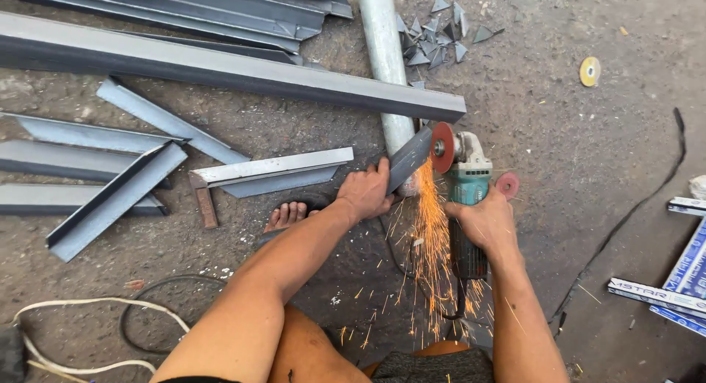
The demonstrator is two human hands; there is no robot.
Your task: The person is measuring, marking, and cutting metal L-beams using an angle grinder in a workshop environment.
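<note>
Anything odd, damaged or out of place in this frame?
Yes. The angle grinder in the right hand throws sparks toward the person's bare foot. The left hand grips the steel piece ungloved, close to the disc.

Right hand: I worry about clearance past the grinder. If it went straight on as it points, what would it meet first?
The right hand points up-frame along the angle grinder; beyond, likely the long steel angle bar, though depth is unclear.

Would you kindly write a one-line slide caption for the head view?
Left hand steadies a steel angle piece while right hand grinds it with an angle grinder, throwing sparks.
</note>
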